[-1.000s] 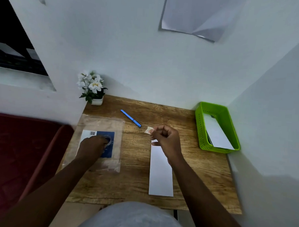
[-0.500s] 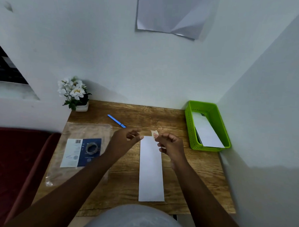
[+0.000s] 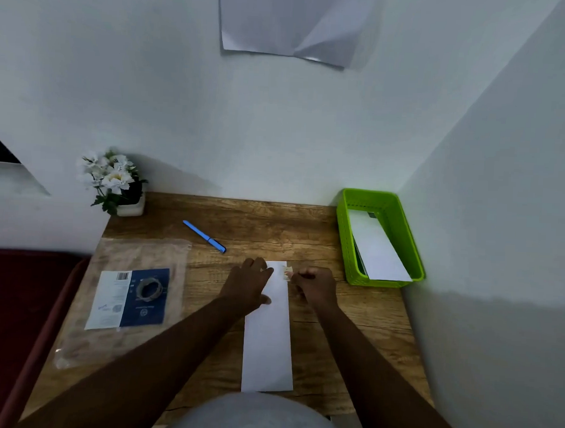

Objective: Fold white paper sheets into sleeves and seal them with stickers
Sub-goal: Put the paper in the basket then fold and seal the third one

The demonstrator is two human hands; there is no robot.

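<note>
So the folded paper sleeve [image 3: 268, 329] lies flat mid-bench [image 3: 350, 330], long axis running straight away from me, far end toward the wall. My left hand [image 3: 249, 285] rests on its far-left part, fingers flat, grip released. My right hand [image 3: 315, 285] pinches a small sticker [image 3: 286, 273] right at the sleeve's far-right edge. The bagged packet [image 3: 132, 298] on the left has a barcode; the text is too small to read.

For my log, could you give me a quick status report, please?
Left hand flat on folded paper. Right hand pinches sticker at its far edge. Nothing in the way.
</note>
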